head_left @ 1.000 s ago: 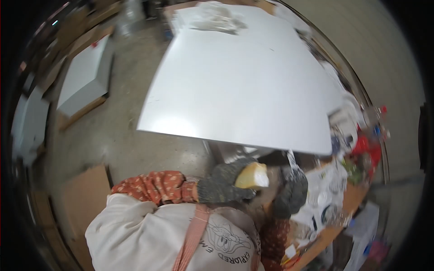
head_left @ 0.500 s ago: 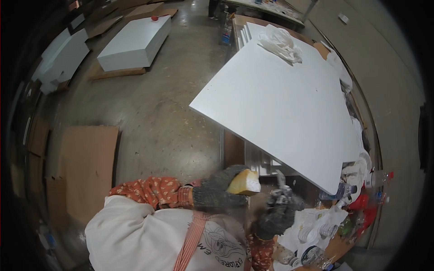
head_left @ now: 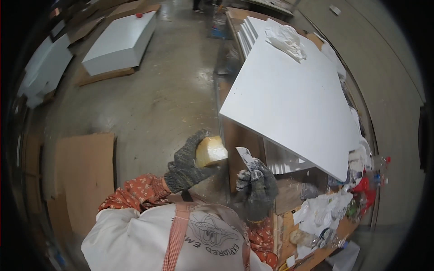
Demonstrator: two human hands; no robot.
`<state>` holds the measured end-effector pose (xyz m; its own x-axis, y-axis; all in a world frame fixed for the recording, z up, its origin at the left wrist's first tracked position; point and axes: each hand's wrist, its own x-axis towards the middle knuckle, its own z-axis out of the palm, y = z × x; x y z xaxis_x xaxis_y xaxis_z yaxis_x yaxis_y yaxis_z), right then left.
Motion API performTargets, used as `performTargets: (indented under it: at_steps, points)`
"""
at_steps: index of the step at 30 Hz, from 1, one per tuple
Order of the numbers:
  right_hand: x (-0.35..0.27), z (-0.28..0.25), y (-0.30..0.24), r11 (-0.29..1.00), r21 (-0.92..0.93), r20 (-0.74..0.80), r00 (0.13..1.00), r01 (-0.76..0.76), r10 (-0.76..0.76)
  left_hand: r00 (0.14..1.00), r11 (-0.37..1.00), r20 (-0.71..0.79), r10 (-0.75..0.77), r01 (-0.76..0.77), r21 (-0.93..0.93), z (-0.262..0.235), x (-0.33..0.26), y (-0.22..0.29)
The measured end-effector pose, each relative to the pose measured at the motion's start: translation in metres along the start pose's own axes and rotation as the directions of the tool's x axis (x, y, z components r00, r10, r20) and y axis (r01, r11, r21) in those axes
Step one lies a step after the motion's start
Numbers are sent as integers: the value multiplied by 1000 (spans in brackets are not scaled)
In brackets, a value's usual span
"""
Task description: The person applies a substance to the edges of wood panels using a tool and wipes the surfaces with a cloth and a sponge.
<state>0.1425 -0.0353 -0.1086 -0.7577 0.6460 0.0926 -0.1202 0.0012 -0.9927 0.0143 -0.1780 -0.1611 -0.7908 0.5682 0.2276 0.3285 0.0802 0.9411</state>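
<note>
Concrete floor [head_left: 149, 104] fills the background from 9 to 12 o'clock of view centre; white panels [head_left: 120, 47] stacked at 10. Wooden tabletop [head_left: 318, 258] runs down the right side, bearing a large white panel [head_left: 289, 99] at 2 and a crumpled white sheet [head_left: 312, 212] among bottles at 4.

Left hand [head_left: 187, 165], gloved: part-curled, thumb and fingers gripping a yellow block [head_left: 211, 151] from its 8 o'clock side. Block sits near view centre, whitish shiny face toward 4.

Right hand [head_left: 258, 189], gloved: closed round a small scraper [head_left: 245, 156], blade tip toward 11. Scraper at the block's 3 o'clock, near, not touching.

Judgement: block looks soft, so firm but not crushing pressure; fingers best behind the shiny face, away from the blade edge. Scraper better steadied low, at a shallow angle.
</note>
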Motion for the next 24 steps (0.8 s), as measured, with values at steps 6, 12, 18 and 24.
performTargets:
  at_steps: [6,12,18,24]
  points:
    - [6,71,19,627,-622,275,881,469,-385,984,998,175,-1,12,-63,-77,32,-35]
    - [-10,83,33,543,-741,261,914,396,-311,929,984,369,0,66,-167,-81,48,-62]
    - [-27,80,13,525,-800,240,957,291,-165,898,971,419,137,-37,-238,-70,61,-55]
    - [-7,76,1,477,-823,158,931,309,-331,914,991,401,66,-12,-136,-66,58,-38]
